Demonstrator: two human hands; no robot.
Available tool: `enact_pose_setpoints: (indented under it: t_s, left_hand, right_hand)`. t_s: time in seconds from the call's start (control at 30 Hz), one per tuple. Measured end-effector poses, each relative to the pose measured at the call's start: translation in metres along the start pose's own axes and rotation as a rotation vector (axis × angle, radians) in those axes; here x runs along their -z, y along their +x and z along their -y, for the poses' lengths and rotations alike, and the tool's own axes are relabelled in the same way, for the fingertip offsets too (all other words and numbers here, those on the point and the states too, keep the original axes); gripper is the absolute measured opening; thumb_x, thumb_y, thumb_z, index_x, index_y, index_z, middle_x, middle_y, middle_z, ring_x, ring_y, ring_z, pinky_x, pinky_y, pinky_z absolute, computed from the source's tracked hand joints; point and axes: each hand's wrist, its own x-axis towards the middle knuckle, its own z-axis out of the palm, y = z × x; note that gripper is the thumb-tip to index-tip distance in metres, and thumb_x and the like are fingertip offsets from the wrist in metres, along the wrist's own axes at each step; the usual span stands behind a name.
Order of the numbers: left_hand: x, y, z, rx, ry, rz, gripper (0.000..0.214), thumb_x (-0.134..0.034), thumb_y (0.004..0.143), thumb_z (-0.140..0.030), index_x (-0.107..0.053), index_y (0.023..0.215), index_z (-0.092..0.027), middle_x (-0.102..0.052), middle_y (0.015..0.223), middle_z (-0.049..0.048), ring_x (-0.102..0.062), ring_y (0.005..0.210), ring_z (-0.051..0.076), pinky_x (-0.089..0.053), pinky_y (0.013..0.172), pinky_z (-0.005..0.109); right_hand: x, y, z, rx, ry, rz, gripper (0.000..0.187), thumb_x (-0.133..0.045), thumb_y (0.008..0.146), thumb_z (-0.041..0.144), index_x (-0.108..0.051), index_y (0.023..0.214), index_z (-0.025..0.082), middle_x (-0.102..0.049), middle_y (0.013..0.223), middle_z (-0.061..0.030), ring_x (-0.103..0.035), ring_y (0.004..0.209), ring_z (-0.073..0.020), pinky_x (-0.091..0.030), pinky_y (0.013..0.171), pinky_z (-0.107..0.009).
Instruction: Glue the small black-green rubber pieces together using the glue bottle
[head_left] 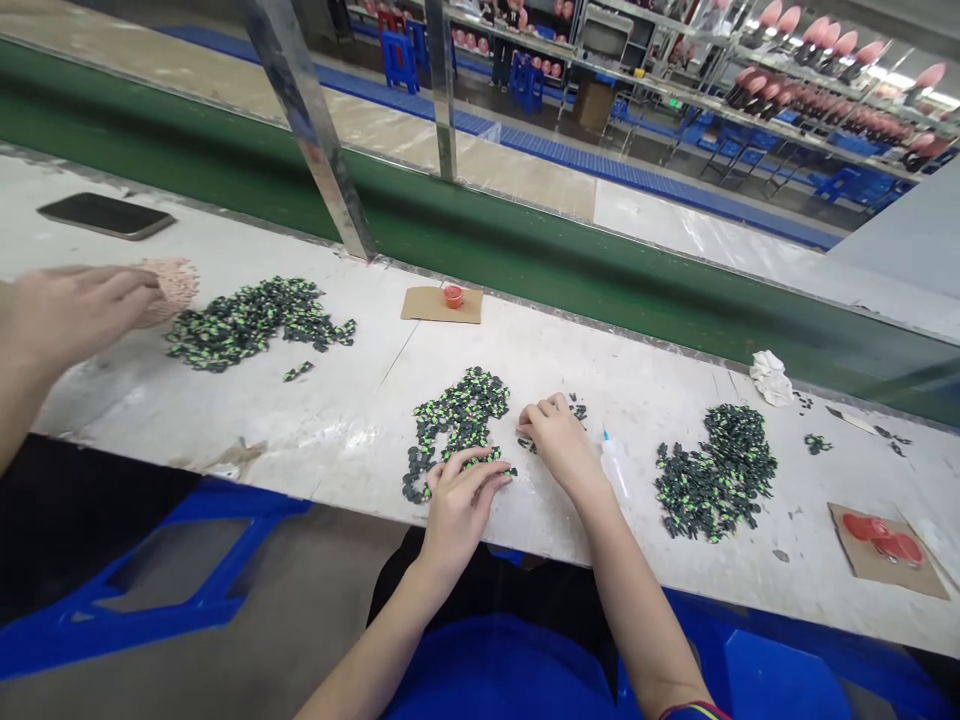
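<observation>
Head cam: L fingers point(478, 474), R fingers point(535, 413) by dark bits point(474, 395), wht bench point(360, 430), grips unclear; shelves point(651, 82) bkgd.

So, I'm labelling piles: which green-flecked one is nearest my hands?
The middle pile, beside your left hand; the left pile and right pile are farther.

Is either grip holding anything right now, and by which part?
It cannot be told. The left grip is at a small dark-and-green piece, the right grip at small black bits; any point of hold is hidden.
</observation>
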Motion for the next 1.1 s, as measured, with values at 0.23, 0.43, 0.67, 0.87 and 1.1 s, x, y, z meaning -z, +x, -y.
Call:
enact_pose_setpoints:
  t_s: [0.23, 0.43, 0.67, 0.87, 1.1]
  left_hand:
    - [0.005, 0.009, -0.004, 0.075, -0.024, -0.063, 0.017, -0.055, 0.091, -0.027, -0.071, 0.090, -0.026, -0.074, 0.091, 0.0020, -0.066, 0.091, 0.020, -0.034, 0.083, 0.038]
    - [0.001, 0.012, -0.016, 0.066, -0.022, -0.046, 0.015, -0.056, 0.090, -0.026, -0.072, 0.093, -0.026, -0.075, 0.090, 0.0013, -0.066, 0.091, 0.019, -0.033, 0.084, 0.037]
    - [-0.001, 0.012, -0.026, 0.083, -0.032, 0.004, 0.016, -0.057, 0.089, -0.027, -0.072, 0.092, -0.027, -0.074, 0.091, 0.0028, -0.065, 0.093, 0.021, -0.036, 0.084, 0.038]
    - [0.000, 0.013, -0.031, 0.140, -0.122, 0.059, 0.014, -0.059, 0.086, -0.027, -0.073, 0.090, -0.028, -0.073, 0.091, 0.0028, -0.064, 0.094, 0.022, -0.041, 0.088, 0.041]
    - [-0.003, 0.016, -0.038, 0.249, -0.437, 0.091, 0.014, -0.062, 0.082, -0.027, -0.073, 0.089, -0.021, -0.069, 0.088, 0.0060, -0.065, 0.086, 0.018, -0.053, 0.080, 0.030]
  right_hand:
    - [0.008, -0.039, 0.021, -0.352, 0.840, -0.324, 0.011, -0.065, 0.082, 0.028, -0.073, 0.089, 0.023, -0.071, 0.086, -0.0038, -0.065, 0.080, -0.0187, -0.053, 0.070, -0.030]
    - [0.002, -0.061, 0.039, -0.649, 1.134, -0.410, 0.018, -0.072, 0.071, 0.036, -0.073, 0.079, 0.020, -0.074, 0.081, -0.0041, -0.069, 0.077, -0.0205, -0.056, 0.074, -0.034]
    - [-0.006, -0.066, 0.044, -0.618, 1.158, -0.439, 0.019, -0.068, 0.075, 0.037, -0.069, 0.079, 0.018, -0.073, 0.080, -0.0042, -0.069, 0.078, -0.0193, -0.058, 0.075, -0.033]
    - [-0.010, -0.074, 0.046, -0.557, 1.079, -0.496, 0.016, -0.063, 0.082, 0.034, -0.066, 0.082, 0.019, -0.072, 0.082, -0.0046, -0.069, 0.078, -0.0180, -0.058, 0.075, -0.032]
    - [-0.019, -0.082, 0.047, -0.377, 0.816, -0.694, 0.007, -0.060, 0.086, 0.025, -0.064, 0.085, 0.020, -0.070, 0.084, -0.0054, -0.068, 0.080, -0.0184, -0.058, 0.074, -0.034]
